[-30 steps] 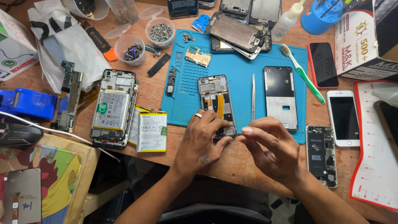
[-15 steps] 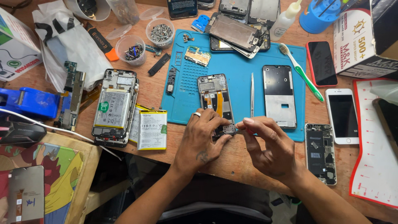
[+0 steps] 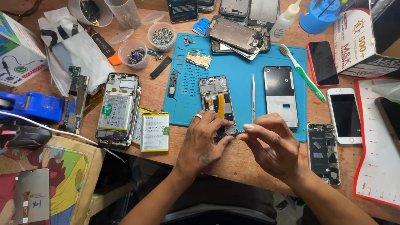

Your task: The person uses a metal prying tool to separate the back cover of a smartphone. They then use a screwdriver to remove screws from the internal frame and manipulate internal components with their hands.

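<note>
An opened phone [image 3: 216, 102] with its back off, showing an orange flex cable, lies on the blue work mat [image 3: 241, 62]. My left hand [image 3: 204, 139], a ring on one finger, rests on the phone's lower end and holds it down. My right hand [image 3: 271, 143] is just right of it, thumb and forefinger pinched on a small dark part [image 3: 238, 133] at the phone's bottom edge. Metal tweezers [image 3: 253, 98] lie on the mat between the phone and a black phone frame [image 3: 280, 96].
Left of the mat lie an opened phone with its battery [image 3: 117, 109] and a loose battery [image 3: 154, 131]. Screw cups [image 3: 161, 36], a toothbrush [image 3: 302, 73], a red phone [image 3: 323, 63], a white phone [image 3: 343, 114], a stripped phone [image 3: 323, 152] and a cardboard box [image 3: 366, 37] crowd the table.
My right hand's pinched fingers have closed in on the phone's bottom edge beside my left thumb. The left hand stays on the phone. The view has shifted slightly.
</note>
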